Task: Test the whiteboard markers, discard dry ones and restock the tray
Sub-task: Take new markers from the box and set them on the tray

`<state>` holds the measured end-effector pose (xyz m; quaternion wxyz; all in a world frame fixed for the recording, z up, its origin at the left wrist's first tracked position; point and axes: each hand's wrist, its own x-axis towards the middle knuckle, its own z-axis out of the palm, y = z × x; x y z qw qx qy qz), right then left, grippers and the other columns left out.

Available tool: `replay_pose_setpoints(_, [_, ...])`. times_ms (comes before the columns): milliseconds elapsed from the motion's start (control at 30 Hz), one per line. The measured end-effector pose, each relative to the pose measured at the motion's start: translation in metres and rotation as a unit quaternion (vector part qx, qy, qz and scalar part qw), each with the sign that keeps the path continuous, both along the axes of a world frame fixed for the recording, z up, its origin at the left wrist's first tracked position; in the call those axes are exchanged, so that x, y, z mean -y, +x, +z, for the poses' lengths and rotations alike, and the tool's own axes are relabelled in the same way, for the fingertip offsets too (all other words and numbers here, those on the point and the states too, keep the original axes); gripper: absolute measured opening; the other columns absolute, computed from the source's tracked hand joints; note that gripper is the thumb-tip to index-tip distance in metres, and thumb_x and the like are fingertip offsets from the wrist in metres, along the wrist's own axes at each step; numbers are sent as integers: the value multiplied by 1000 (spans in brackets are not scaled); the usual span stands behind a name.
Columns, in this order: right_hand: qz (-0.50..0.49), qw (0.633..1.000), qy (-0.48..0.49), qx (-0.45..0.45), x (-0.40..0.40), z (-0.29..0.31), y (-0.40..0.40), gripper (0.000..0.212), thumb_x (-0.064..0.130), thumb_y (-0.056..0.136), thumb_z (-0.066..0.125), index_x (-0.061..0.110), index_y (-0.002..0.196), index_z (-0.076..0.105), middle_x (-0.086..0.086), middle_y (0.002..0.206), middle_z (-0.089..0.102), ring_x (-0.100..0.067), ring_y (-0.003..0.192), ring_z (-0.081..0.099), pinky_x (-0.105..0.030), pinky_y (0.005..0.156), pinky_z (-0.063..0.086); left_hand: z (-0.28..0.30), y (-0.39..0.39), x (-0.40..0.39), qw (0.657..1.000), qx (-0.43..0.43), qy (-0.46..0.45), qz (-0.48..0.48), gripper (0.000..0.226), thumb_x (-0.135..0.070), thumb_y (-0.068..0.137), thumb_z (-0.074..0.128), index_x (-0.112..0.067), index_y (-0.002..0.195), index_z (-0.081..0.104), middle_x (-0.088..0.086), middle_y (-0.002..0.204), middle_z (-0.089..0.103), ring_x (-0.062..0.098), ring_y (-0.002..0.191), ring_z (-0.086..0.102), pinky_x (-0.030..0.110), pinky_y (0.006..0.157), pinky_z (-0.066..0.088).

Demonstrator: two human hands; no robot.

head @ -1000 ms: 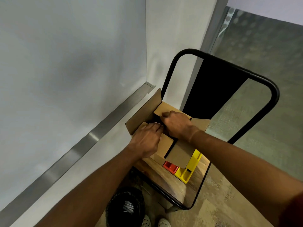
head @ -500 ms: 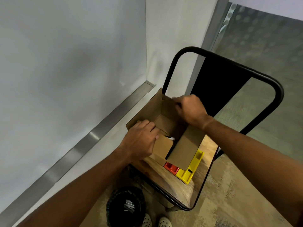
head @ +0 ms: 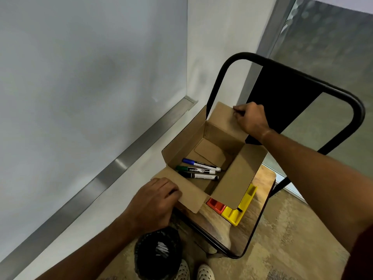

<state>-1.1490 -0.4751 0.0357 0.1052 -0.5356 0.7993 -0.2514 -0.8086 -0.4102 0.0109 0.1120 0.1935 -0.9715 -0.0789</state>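
Observation:
An open cardboard box stands on a wooden cart top. Inside lie three markers: a blue-capped one, a green-capped one and a black one. My left hand grips the near flap and holds it folded outward. My right hand pinches the far flap and holds it back. To the left hangs the whiteboard, with its metal marker tray running along the bottom edge.
A yellow bin and a red bin sit on the cart beside the box, partly under a flap. A black waste bin stands on the floor below. The cart's black handle frame rises behind the box.
Both hands have pulled the box flaps apart, the right hand moving away from me and the left toward me. The box now stands open and the markers inside have come into view.

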Motion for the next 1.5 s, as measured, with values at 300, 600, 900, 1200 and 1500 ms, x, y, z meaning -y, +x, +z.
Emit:
replay_pose_setpoints(300, [-5,1000,3,-22,0,-3,5,33,13,99,47,4,129,56,-15,126,61,-31,115,57,-39,104,42,-8,6,-2,1000,22,7,-2,33,-17,66,74,-9,97,69,8,94,68,21,84,62,30,75,53])
replay_pose_setpoints(600, [60,982,-52,-170,-14,4,23,43,19,94,56,5,134,52,-16,137,52,-35,124,51,-44,104,42,8,-6,1,996,39,69,33,71,-56,76,57,-16,133,49,5,128,55,20,117,50,37,97,43])
replay_pose_setpoints(900, [187,956,4,-227,-49,-9,70,64,39,88,55,9,143,40,-15,140,49,-31,124,48,-41,100,39,30,-49,14,992,40,19,115,99,-79,80,26,-14,151,2,11,158,8,23,145,6,40,117,14])
replay_pose_setpoints(1200, [268,911,262,-174,-41,-42,108,41,35,83,68,14,116,54,-5,108,60,-20,93,57,-29,75,46,26,-54,16,988,20,46,143,100,-81,78,23,-18,151,-2,9,159,1,20,146,0,43,118,11])
replay_pose_setpoints(1500, [249,907,310,-137,-18,-91,116,66,39,77,74,16,132,47,-11,125,51,-28,110,52,-43,89,50,19,-43,8,982,-25,102,160,96,-79,80,26,-19,151,3,5,159,4,16,145,2,42,118,13])
